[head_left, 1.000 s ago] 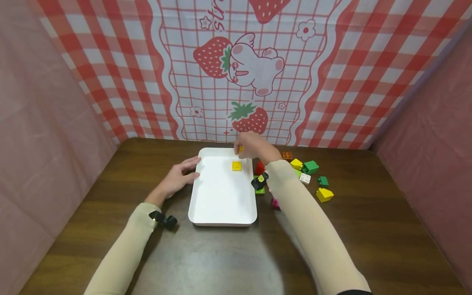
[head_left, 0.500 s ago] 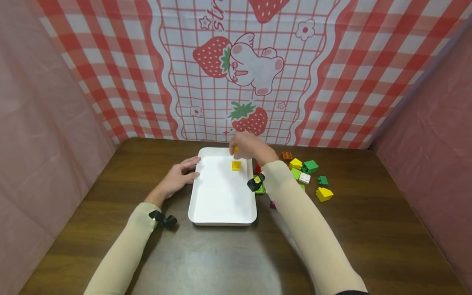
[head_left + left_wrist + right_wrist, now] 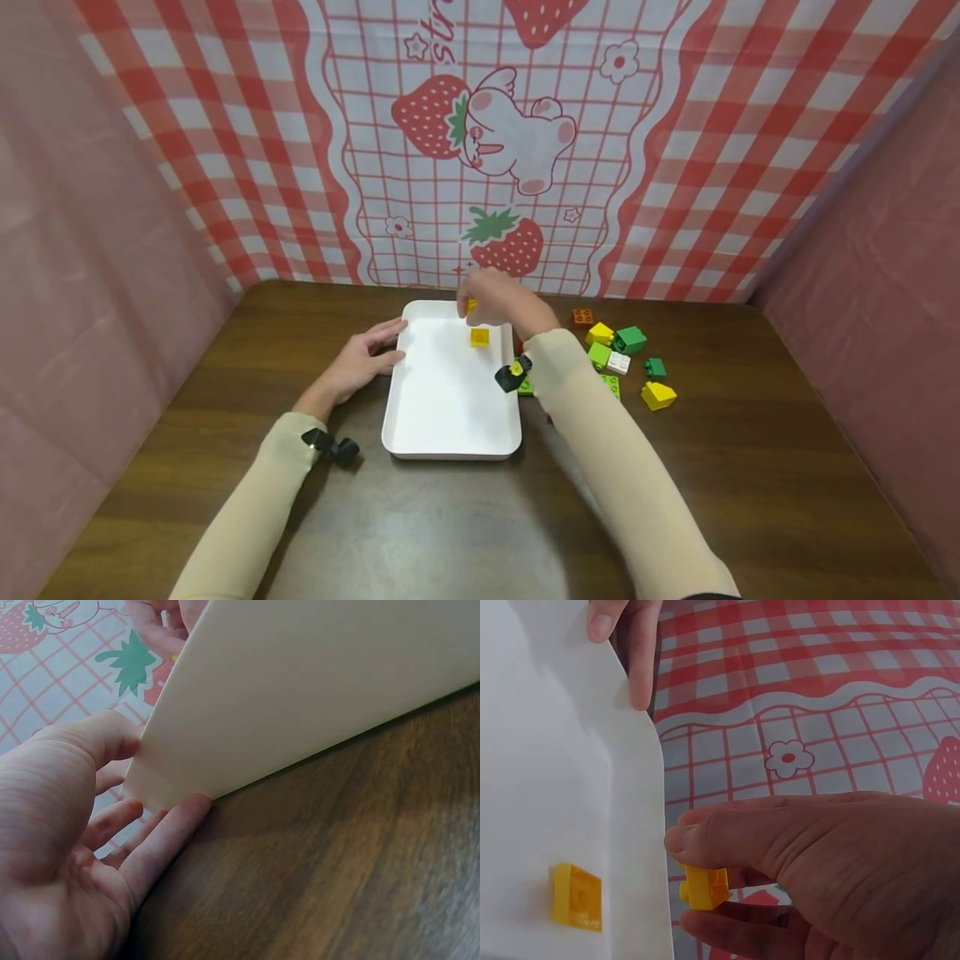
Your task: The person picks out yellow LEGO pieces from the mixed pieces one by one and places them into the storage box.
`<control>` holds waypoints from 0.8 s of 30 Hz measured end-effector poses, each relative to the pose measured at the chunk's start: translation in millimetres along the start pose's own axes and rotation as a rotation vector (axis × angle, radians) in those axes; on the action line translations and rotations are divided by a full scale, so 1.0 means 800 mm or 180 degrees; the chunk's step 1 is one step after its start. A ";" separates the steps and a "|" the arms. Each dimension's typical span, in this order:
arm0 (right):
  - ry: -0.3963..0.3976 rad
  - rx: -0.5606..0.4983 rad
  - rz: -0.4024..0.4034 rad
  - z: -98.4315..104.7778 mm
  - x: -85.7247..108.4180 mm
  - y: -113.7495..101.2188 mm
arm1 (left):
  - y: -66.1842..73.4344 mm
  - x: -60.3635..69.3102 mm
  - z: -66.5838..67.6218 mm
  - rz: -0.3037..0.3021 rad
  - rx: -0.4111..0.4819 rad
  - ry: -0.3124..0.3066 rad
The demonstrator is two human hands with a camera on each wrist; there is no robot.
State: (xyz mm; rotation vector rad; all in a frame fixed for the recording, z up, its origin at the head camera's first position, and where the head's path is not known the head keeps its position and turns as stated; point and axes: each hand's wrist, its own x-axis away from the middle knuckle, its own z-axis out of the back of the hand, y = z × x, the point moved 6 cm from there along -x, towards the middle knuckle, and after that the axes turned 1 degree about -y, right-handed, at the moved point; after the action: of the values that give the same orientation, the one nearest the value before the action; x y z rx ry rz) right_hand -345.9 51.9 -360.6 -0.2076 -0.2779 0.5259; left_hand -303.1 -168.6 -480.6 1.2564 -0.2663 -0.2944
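A white tray (image 3: 450, 408) lies on the table. My left hand (image 3: 354, 365) is beside its left edge; in the left wrist view the fingers (image 3: 169, 844) reach out and touch the tray's outer wall, with the thumb at the rim. Over the far edge of the tray, my right hand (image 3: 497, 297) pinches a small yellow toy brick (image 3: 699, 889) between thumb and fingers. Its studs and hollow underside show in the right wrist view. A second yellow brick (image 3: 480, 337) sits inside the tray near the far right, its hollow side showing.
Right of the tray lie several loose bricks: orange (image 3: 582, 317), green (image 3: 630, 339), white (image 3: 618, 362) and a yellow sloped one (image 3: 658, 396). My right forearm (image 3: 622, 467) hides part of this group. A strawberry-print cloth (image 3: 517, 125) hangs behind the table.
My right hand has shifted slightly left along the tray's far edge with the yellow brick in it. More bricks show beside the forearm. My left hand stays in place.
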 end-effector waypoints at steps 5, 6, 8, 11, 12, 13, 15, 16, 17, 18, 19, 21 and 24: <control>0.0002 -0.0013 0.0046 0.004 0.001 -0.009 | -0.001 0.000 0.000 0.0004 0.0035 -0.0005; 0.0005 -0.0026 0.0058 0.005 0.001 -0.011 | -0.001 0.000 0.000 0.0009 0.0033 -0.0001; 0.0003 -0.0030 0.0069 0.006 0.002 -0.014 | -0.001 0.000 -0.001 0.0021 0.0030 0.0002; 0.0032 0.0002 0.0101 0.008 0.003 -0.019 | -0.001 0.000 -0.001 0.0028 0.0032 0.0007; 0.0044 0.0021 0.0106 0.008 0.003 -0.020 | 0.000 0.000 -0.001 0.0019 0.0034 0.0007; 0.0059 0.0039 0.0113 0.008 0.003 -0.021 | 0.000 0.000 -0.001 0.0016 0.0040 0.0006; 0.0104 0.0056 0.0131 0.009 0.003 -0.022 | 0.000 -0.001 -0.001 0.0012 0.0040 0.0005; 0.0127 0.0054 0.0136 0.008 0.003 -0.023 | 0.000 -0.001 -0.001 0.0013 0.0044 0.0006; 0.0150 0.0054 0.0148 0.008 0.003 -0.024 | 0.000 -0.001 -0.001 0.0015 0.0046 0.0007; 0.0171 0.0048 0.0163 0.007 0.002 -0.024 | 0.001 -0.001 -0.001 0.0015 0.0046 0.0008; 0.0193 0.0040 0.0180 0.006 0.002 -0.025 | 0.000 -0.001 -0.001 0.0020 0.0050 0.0007; 0.0227 0.0030 0.0216 0.005 0.000 -0.026 | 0.000 -0.001 -0.002 0.0019 0.0052 0.0004; 0.0261 0.0043 0.0271 0.001 -0.002 -0.027 | 0.001 -0.001 -0.001 0.0012 0.0044 -0.0003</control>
State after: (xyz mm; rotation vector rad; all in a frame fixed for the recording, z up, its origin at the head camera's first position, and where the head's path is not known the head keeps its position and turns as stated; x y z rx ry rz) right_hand -337.7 32.7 -354.1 -0.2281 -0.1863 0.6020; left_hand -303.1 -167.3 -480.2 1.2692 -0.2718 -0.2903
